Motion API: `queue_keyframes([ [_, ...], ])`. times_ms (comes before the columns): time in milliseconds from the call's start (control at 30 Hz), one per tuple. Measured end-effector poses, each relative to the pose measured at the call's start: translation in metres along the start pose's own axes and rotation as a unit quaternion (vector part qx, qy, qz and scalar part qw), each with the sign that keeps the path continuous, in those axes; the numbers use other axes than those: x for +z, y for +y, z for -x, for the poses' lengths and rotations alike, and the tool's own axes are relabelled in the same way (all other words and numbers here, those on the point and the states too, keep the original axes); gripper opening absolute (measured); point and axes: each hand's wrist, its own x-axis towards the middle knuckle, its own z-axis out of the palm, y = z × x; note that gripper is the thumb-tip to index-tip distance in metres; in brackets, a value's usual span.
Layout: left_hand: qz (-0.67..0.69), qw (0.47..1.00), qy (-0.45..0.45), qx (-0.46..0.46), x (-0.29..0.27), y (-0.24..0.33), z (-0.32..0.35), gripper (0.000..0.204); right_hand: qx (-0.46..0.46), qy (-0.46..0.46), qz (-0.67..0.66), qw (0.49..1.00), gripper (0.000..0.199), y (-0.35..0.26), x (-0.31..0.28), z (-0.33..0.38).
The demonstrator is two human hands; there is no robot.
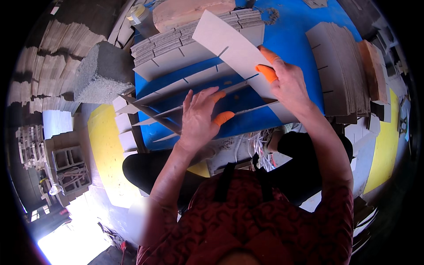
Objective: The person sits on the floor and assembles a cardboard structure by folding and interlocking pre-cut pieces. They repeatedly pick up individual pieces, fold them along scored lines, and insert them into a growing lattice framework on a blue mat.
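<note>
My right hand (289,84), with orange finger cots on thumb and forefinger, grips one end of a slotted cardboard strip (229,44). The strip slants up to the left above the blue work surface (289,35). My left hand (197,118) is open, its fingers spread, and wears the same kind of orange cots. It hovers over or lightly touches several cardboard strips (170,89) standing on edge in rows. At their left end a crosswise strip (159,117) meets them. Whether my left fingertips press on a strip, I cannot tell.
Behind the rows lies a thick stack of slotted strips (194,44), with a brick (190,12) beyond. Another stack (340,68) stands at the right against a reddish brick (373,70). A concrete block (104,70) sits on the left, near piled cardboard (66,39).
</note>
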Motion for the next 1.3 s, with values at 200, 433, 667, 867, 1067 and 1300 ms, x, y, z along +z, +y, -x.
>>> queue_keyframes([
  [200,0.013,1.000,-0.003,0.009,-0.004,0.002,-0.003,0.048,-0.075,0.024,-0.011,0.997,0.061,0.003,0.012,0.001],
  [433,0.029,0.997,0.075,0.019,-0.023,-0.019,-0.010,0.032,-0.038,-0.045,0.043,0.997,0.065,-0.012,0.012,0.004],
  [667,-0.057,0.994,0.095,-0.019,-0.018,-0.057,-0.026,0.031,-0.019,-0.031,0.051,0.998,0.069,-0.010,0.007,0.002],
  [867,-0.042,0.995,0.086,-0.024,-0.017,-0.057,-0.027,0.026,-0.052,-0.074,0.082,0.992,0.063,-0.007,0.015,0.002],
  [1067,-0.003,0.997,0.070,-0.040,-0.021,-0.058,-0.026,0.021,-0.040,-0.136,0.116,0.983,0.057,-0.021,0.013,0.000],
  [1300,-0.023,0.995,0.088,-0.030,-0.023,-0.055,-0.022,0.022,-0.076,-0.142,0.208,0.965,0.047,-0.011,0.036,0.006],
])
